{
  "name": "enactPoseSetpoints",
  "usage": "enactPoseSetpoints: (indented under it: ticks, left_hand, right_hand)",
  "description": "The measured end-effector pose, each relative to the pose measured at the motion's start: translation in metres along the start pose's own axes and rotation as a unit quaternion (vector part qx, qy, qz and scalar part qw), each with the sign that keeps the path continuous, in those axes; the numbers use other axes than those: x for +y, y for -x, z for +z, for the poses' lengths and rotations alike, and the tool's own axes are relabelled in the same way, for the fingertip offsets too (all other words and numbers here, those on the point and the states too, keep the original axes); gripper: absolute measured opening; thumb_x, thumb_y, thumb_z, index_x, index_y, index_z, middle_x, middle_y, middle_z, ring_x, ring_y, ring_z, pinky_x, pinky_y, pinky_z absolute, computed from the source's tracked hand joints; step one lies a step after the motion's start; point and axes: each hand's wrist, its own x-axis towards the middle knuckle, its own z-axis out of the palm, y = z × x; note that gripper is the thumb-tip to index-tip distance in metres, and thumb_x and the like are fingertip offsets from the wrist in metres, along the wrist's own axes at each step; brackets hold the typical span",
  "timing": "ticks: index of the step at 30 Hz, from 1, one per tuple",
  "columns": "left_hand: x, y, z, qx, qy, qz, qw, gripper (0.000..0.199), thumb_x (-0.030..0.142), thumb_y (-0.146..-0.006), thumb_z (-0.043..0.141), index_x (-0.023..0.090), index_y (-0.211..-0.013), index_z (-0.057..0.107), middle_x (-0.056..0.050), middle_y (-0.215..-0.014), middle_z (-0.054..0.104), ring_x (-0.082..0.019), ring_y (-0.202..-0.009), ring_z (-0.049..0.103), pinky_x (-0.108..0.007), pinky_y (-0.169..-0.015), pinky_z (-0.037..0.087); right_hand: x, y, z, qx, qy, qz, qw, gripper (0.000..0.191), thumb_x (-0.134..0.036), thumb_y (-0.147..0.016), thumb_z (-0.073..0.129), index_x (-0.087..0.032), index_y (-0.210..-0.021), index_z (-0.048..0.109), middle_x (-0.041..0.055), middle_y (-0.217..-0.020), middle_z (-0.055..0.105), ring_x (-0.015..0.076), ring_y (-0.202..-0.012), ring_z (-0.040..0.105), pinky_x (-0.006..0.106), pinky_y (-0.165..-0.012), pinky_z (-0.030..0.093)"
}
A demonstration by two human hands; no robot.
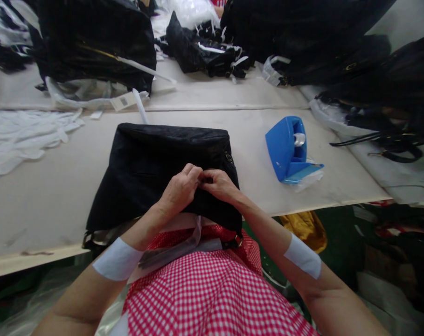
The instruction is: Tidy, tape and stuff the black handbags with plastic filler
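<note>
Pinching something unclear, the left hand (182, 187) and right hand (221, 185) meet over the black bag (145, 156), likely soft, best held by its sides.

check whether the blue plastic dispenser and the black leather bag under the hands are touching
Apart: the head view shows bare pale tabletop between the blue plastic dispenser and the black leather bag.

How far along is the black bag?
Looks done: black bag laid out on the table, with pale wrapping at its near edge. In hand: left hand and right hand meet at its face; what they pinch is hidden. Left: unclear; loose white strips lie by, but nothing shows whether they're needed.
</note>
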Motion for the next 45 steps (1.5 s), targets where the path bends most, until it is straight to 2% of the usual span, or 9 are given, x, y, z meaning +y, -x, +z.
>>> enactPoseSetpoints:
  ticks: [4,9,15,19,23,28,35,39,45]
  left_hand:
    - [-0.009,0.012,-0.017,0.013,0.087,-0.016,0.996,0.041,-0.001,-0.077,0.043,0.02,-0.11,0.053,-0.004,-0.105,0.058,-0.013,-0.084,0.064,-0.03,-0.081,0.056]
    - [-0.01,0.029,-0.037,0.007,0.108,-0.058,0.992,0.033,0.001,-0.078,0.041,0.019,-0.1,0.058,-0.004,-0.098,0.061,-0.014,-0.083,0.066,-0.029,-0.076,0.056]
    - [0.015,0.017,-0.02,0.013,-0.048,-0.122,0.991,0.028,0.04,-0.082,0.07,0.018,-0.097,0.063,-0.007,-0.091,0.066,-0.021,-0.076,0.063,-0.033,-0.067,0.052]
    - [0.009,0.0,-0.012,-0.031,-0.069,-0.15,0.986,0.025,0.036,-0.089,0.061,0.02,-0.07,0.063,-0.003,-0.068,0.064,-0.018,-0.064,0.059,-0.027,-0.059,0.042]
    - [-0.003,-0.016,-0.019,-0.081,0.036,-0.158,0.983,0.026,0.031,-0.085,0.064,0.018,-0.062,0.063,0.0,-0.056,0.06,-0.013,-0.053,0.053,-0.024,-0.051,0.035]
    - [0.0,-0.038,-0.041,-0.168,0.13,-0.192,0.958,0.031,0.036,-0.087,0.06,0.016,-0.065,0.066,-0.002,-0.057,0.063,-0.013,-0.05,0.055,-0.023,-0.049,0.038]
    - [-0.013,-0.002,-0.093,-0.023,0.065,-0.136,0.988,0.02,0.03,-0.089,0.054,0.016,-0.085,0.068,-0.002,-0.073,0.068,-0.014,-0.064,0.062,-0.025,-0.062,0.048]
    - [-0.021,0.016,-0.075,-0.031,0.049,-0.067,0.996,0.015,0.022,-0.086,0.057,0.017,-0.086,0.072,-0.004,-0.085,0.068,-0.017,-0.079,0.064,-0.03,-0.076,0.05]
    - [-0.012,-0.008,-0.02,-0.031,0.148,-0.035,0.988,0.028,0.018,-0.079,0.069,0.017,-0.107,0.071,-0.003,-0.093,0.062,-0.014,-0.076,0.06,-0.027,-0.069,0.05]
  right_hand:
    - [-0.001,0.007,0.003,0.038,0.075,-0.04,0.996,0.023,-0.011,-0.084,0.058,-0.024,-0.092,0.075,0.0032,-0.093,0.068,0.0189,-0.087,0.062,0.029,-0.074,0.044]
    - [0.002,0.007,0.002,0.022,0.035,-0.062,0.997,0.016,-0.021,-0.09,0.065,-0.025,-0.099,0.078,0.003,-0.092,0.071,0.0178,-0.087,0.065,0.029,-0.079,0.046]
    - [-0.001,0.004,0.0,0.017,0.004,-0.028,0.999,0.011,-0.023,-0.086,0.07,-0.022,-0.092,0.08,0.0048,-0.092,0.073,0.0188,-0.086,0.067,0.031,-0.081,0.048]
    - [0.0,0.002,-0.001,0.022,-0.002,-0.023,1.0,0.01,-0.027,-0.085,0.071,-0.021,-0.088,0.079,0.0042,-0.09,0.072,0.0186,-0.085,0.065,0.031,-0.081,0.048]
    - [0.0,-0.004,-0.011,-0.031,-0.089,-0.023,0.995,0.035,-0.024,-0.077,0.073,-0.02,-0.112,0.074,0.0013,-0.088,0.069,0.0148,-0.075,0.061,0.028,-0.072,0.048]
    - [-0.003,-0.013,-0.025,-0.044,-0.085,-0.066,0.993,0.011,-0.026,-0.074,0.072,-0.019,-0.082,0.075,-0.0007,-0.078,0.064,0.0143,-0.075,0.057,0.026,-0.072,0.045]
    - [0.009,-0.008,-0.028,-0.068,-0.205,-0.002,0.976,0.025,-0.038,-0.071,0.072,-0.017,-0.084,0.069,0.0,-0.078,0.063,0.0126,-0.068,0.054,0.023,-0.059,0.042]
    - [0.006,-0.011,-0.03,-0.049,-0.168,-0.049,0.983,0.019,-0.034,-0.075,0.069,-0.017,-0.083,0.069,0.0006,-0.081,0.063,0.0137,-0.072,0.055,0.025,-0.064,0.043]
    - [-0.002,-0.012,-0.033,0.021,-0.065,-0.133,0.989,0.004,-0.022,-0.079,0.067,-0.018,-0.079,0.068,-0.0013,-0.08,0.06,0.0133,-0.078,0.055,0.025,-0.075,0.042]
